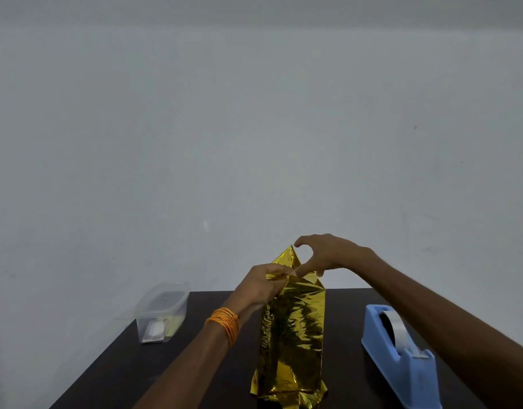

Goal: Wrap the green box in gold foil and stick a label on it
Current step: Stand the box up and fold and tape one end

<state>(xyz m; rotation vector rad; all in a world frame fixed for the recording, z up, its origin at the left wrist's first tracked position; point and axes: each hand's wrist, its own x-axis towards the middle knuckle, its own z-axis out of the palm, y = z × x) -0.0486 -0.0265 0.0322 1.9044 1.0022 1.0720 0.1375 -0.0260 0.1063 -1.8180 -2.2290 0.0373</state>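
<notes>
A tall package covered in crinkled gold foil (292,335) stands upright in the middle of the dark table (171,364). The green box is hidden under the foil. My left hand (260,286) pinches a fold of foil at the package's upper left corner. My right hand (328,255) hovers over the top, where a pointed foil flap sticks up; its thumb and forefinger curve around the flap's tip, and whether they touch it I cannot tell. An orange thread band circles my left wrist.
A clear plastic container (161,312) with a lid and small items inside sits at the table's far left corner. A blue tape dispenser (402,355) with a white tape roll stands right of the package. A plain grey wall rises behind the table.
</notes>
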